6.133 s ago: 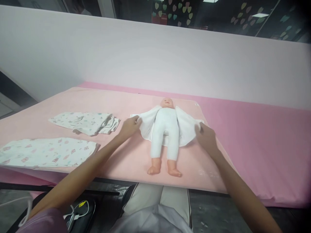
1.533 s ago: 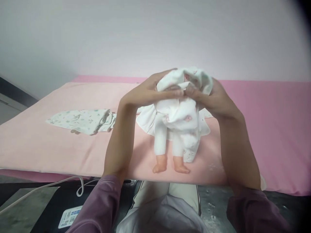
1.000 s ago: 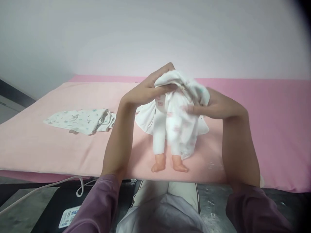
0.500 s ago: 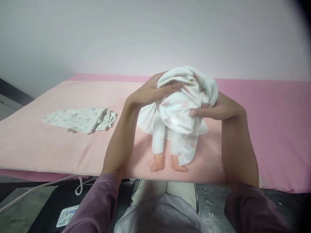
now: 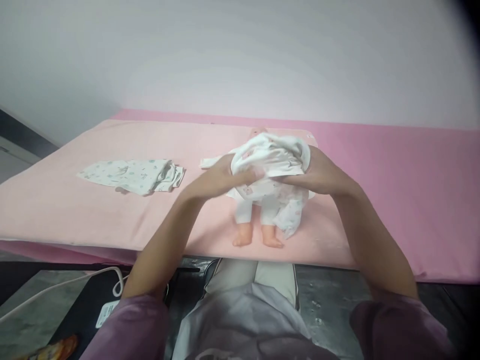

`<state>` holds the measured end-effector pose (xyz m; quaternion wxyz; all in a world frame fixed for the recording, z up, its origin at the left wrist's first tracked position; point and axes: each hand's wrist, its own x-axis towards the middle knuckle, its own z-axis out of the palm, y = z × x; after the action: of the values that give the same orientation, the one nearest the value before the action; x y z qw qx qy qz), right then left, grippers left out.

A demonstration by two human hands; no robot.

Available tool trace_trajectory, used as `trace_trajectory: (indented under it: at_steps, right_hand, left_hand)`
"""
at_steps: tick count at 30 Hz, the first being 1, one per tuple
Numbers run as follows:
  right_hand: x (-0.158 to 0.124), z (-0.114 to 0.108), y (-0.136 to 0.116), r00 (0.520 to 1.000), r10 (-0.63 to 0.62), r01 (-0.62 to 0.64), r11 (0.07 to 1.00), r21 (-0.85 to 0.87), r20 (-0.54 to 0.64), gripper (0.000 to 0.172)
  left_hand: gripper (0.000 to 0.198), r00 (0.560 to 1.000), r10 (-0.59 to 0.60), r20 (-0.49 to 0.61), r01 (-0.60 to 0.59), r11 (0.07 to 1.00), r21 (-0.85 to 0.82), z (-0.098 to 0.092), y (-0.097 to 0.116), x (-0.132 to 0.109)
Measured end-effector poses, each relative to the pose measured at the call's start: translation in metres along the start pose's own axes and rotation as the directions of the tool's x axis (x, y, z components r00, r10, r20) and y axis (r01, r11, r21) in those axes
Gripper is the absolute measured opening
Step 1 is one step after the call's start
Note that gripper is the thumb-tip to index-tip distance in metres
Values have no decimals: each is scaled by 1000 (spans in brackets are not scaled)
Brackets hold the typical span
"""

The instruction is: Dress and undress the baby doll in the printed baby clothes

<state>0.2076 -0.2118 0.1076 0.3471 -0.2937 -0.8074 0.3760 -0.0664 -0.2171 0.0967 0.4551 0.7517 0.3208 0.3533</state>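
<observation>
A white baby garment (image 5: 270,150) with a faint pastel print is bunched up between my two hands. My left hand (image 5: 240,175) grips its left side, thumb in front. On the other side my right hand (image 5: 315,172) is closed round the cloth, its fingers partly hidden. Beneath lies a baby doll (image 5: 243,212) on its back in white leggings, bare feet toward me. The garment hides its trunk; only a bit of its head shows behind. One end of the garment hangs beside the doll's leg at the right.
A folded printed baby garment (image 5: 131,175) lies to the left on the peach sheet (image 5: 93,215). Pink cloth (image 5: 405,200) covers the right side of the table. A white cable (image 5: 67,282) hangs below the front edge, and a wall (image 5: 262,60) stands behind.
Both hands have lowered the bunched garment and moved it a little away from me, gathering it flatter. The doll's head has come partly into view behind it.
</observation>
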Motion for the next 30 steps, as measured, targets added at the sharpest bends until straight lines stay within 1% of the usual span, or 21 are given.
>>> trace_trajectory:
  at_steps: [2, 3, 4, 6, 8, 10, 11, 12, 13, 15, 17, 18, 19, 20, 22, 23, 25, 27, 28, 30]
  right_hand:
    - [-20, 24, -12, 991, 58, -69, 993, -94, -120, 39]
    - [-31, 38, -17, 985, 98, -115, 986, -122, -142, 32]
    - [-42, 52, -21, 979, 153, -172, 975, -140, -136, 27]
    - [-62, 79, -23, 959, 271, -282, 945, -165, -85, 25]
    - [-77, 102, -18, 935, 354, -353, 913, -206, -30, 28]
    - [-84, 120, -8, 911, 413, -400, 881, -254, -1, 33]
    - [-85, 128, -3, 899, 438, -419, 863, -281, 7, 35]
    - [-84, 135, 2, 887, 462, -436, 844, -313, 10, 36]
    - [-82, 140, 6, 875, 484, -451, 821, -352, 7, 38]
    - [-77, 150, 13, 851, 524, -473, 752, -459, -18, 41]
    - [-74, 156, 17, 836, 548, -467, 686, -558, -27, 39]
    - [-73, 157, 20, 842, 539, -447, 680, -581, -17, 38]
    - [-73, 157, 23, 863, 505, -414, 700, -581, -7, 39]
    - [-73, 154, 27, 895, 446, -367, 742, -561, 5, 40]
    - [-73, 144, 36, 960, 281, -235, 841, -488, 21, 40]
    - [-72, 137, 42, 980, 196, -160, 878, -451, 35, 36]
    - [-67, 121, 52, 994, 66, -28, 925, -380, 87, 24]
    - [-61, 104, 61, 992, 11, 29, 953, -301, 129, 17]
    - [-59, 97, 65, 991, 14, 20, 967, -254, 132, 18]
    - [-55, 84, 71, 994, 66, -53, 987, -153, 85, 26]
  left_hand:
    - [56, 991, -93, -99, 96, 995, 26, 26, 2, -39]
    - [55, 979, -145, -142, 150, 988, 29, 39, 2, -59]
    - [52, 964, -192, -183, 200, 979, 24, 53, 0, -78]
    - [45, 926, -268, -265, 281, 960, 10, 76, -9, -114]
    - [40, 875, -343, -342, 375, 927, 28, 95, -21, -143]
    - [38, 812, -421, -405, 496, 862, 99, 106, -35, -161]
    - [37, 789, -444, -425, 547, 822, 157, 110, -42, -166]
    - [34, 780, -450, -435, 578, 785, 225, 112, -47, -168]
    - [32, 787, -441, -432, 585, 755, 295, 113, -53, -169]
    - [30, 830, -400, -390, 544, 734, 407, 112, -62, -164]
    - [33, 863, -370, -345, 493, 767, 410, 109, -70, -157]
    - [34, 875, -351, -334, 464, 805, 370, 107, -75, -153]
    - [31, 885, -325, -334, 428, 850, 307, 105, -79, -149]
    - [27, 892, -291, -347, 382, 895, 231, 103, -84, -146]
    - [17, 893, -201, -402, 265, 958, 111, 99, -92, -140]
    - [14, 890, -157, -428, 210, 974, 80, 97, -96, -137]
    - [16, 888, -94, -451, 131, 990, 52, 91, -102, -132]
    - [23, 898, -83, -433, 102, 995, 21, 84, -106, -128]
    - [26, 906, -100, -412, 109, 994, -2, 80, -108, -127]
    - [25, 919, -153, -363, 162, 987, -7, 71, -108, -126]
